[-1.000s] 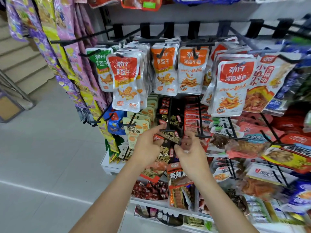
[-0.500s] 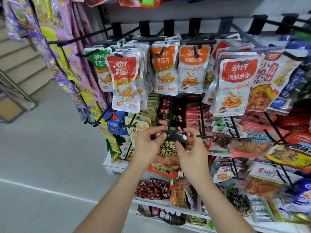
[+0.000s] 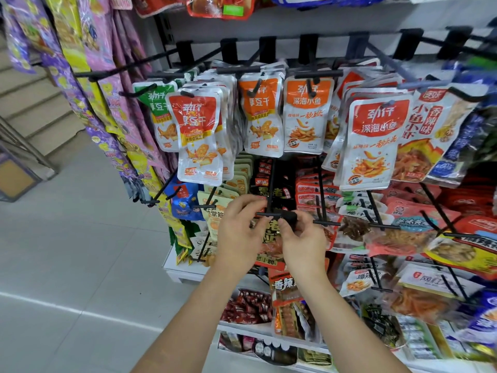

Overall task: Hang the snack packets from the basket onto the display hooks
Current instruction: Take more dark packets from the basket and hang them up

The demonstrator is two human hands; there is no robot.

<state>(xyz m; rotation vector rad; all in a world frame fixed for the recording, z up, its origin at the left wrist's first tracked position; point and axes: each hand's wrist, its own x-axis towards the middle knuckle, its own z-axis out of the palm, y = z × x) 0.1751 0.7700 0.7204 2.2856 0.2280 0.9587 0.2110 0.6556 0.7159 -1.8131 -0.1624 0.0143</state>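
A black snack packet (image 3: 271,232) with yellow lettering and an orange-red lower edge sits at the tip of a black display hook (image 3: 269,184) in the middle row of the rack, its top edge level with the hook's short crossbar and its body hanging down between the two hands. The left hand (image 3: 238,232) pinches the packet's upper left corner, thumb and forefinger closed on it right at the crossbar. The right hand (image 3: 302,240) grips the upper right corner, thumb and fingers narrowed around the dark top of the packet. Whether the hook has passed through the packet's hole cannot be told, as the fingers cover that spot. Behind the packet, more black packets (image 3: 269,181) of the same kind hang further back on the same hook. Just left of them hang pale green packets (image 3: 215,208), and just right a row of red packets (image 3: 313,192). Above, the top row carries white and orange packets (image 3: 306,117), with a larger white and red one (image 3: 373,135) near the camera on the right. Long strips of purple, pink and yellow sachets (image 3: 88,84) hang at the left end of the rack, over a grey tiled floor (image 3: 67,251). A white shelf (image 3: 188,270) runs under the hooks.
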